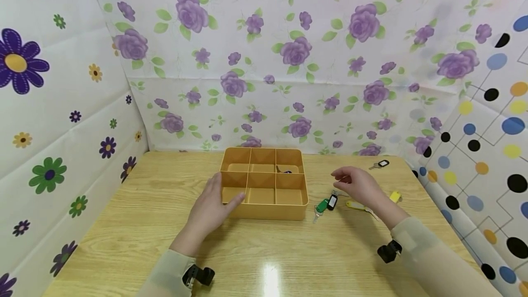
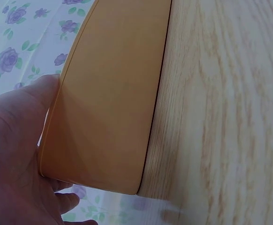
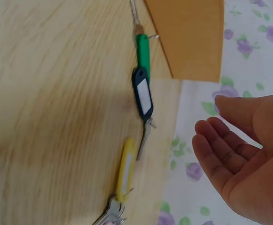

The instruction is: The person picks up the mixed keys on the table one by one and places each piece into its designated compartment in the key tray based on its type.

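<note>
A tan six-compartment organizer box (image 1: pixel 268 212) sits on the table. My left hand (image 1: pixel 210 207) rests on its front left corner, thumb over the front rim and fingers along the left side. In the left wrist view the thumb (image 2: pixel 45 89) lies at the rim. My right hand (image 1: pixel 359 187) hovers right of the box, loosely bent and holding nothing. Near it lie keys with a green tag (image 1: pixel 322 205), a black tag (image 1: pixel 332 201) and a yellow tag (image 1: pixel 355 205). A key with a dark tag (image 1: pixel 286 172) lies in the back right compartment, partly hidden.
Another yellow key tag (image 1: pixel 395 196) lies beyond the right wrist. A key with a black tag (image 1: pixel 383 163) is near the table's back right edge. Flower-printed cloth (image 1: pixel 268 118) hangs behind the wooden table (image 1: pixel 136 223), with patterned cloth at both sides.
</note>
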Motion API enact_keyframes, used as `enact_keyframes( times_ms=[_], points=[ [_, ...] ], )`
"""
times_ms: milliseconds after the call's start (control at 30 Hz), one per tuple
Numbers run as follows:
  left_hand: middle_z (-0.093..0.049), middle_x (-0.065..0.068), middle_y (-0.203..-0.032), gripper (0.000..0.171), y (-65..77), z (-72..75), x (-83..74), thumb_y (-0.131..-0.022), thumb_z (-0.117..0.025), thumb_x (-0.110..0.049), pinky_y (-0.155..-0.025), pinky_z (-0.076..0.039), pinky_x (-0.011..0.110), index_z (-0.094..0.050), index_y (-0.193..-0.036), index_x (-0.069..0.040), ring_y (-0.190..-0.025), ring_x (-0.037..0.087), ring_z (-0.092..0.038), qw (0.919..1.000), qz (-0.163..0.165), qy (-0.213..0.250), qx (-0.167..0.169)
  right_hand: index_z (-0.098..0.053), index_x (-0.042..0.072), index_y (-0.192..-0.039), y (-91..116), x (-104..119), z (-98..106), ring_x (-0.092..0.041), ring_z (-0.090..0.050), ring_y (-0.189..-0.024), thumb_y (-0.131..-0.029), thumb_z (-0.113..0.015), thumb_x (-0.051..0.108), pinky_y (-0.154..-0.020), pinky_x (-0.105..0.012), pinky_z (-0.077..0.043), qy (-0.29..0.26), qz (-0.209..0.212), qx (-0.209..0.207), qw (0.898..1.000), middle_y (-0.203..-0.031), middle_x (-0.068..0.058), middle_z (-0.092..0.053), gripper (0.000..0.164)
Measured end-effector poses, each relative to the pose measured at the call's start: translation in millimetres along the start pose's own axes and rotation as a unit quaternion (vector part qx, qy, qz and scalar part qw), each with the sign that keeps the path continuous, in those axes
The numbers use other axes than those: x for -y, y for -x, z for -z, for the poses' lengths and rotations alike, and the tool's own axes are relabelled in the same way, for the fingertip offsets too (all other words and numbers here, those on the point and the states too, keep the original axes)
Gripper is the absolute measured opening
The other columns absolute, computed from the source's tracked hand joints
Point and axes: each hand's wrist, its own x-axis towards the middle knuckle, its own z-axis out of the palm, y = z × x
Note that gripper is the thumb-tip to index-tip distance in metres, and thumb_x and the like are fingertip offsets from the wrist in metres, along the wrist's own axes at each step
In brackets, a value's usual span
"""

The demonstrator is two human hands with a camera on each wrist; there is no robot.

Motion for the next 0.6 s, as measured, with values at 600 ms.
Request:
enact_keyframes(
  times_ms=[600],
  points=[
    [-0.013,0.025,-0.181,0.132,1.3,0.8,-1.0,-0.095,-0.043,-0.094,-0.131,-0.021,0.063,-0.009,-0.174,0.006,-0.166,0.047,-0.015,1.0,-0.002,-0.003,-0.002,-0.08,0.003,-0.12,7,-27,-6,-0.026,-0.073,-0.098,-0.107,-0.076,0.019,-0.082,-0.047,-0.063,0.025,-0.024,0.029,0.999,-0.108,-0.008,-0.077,0.021]
  ],
)
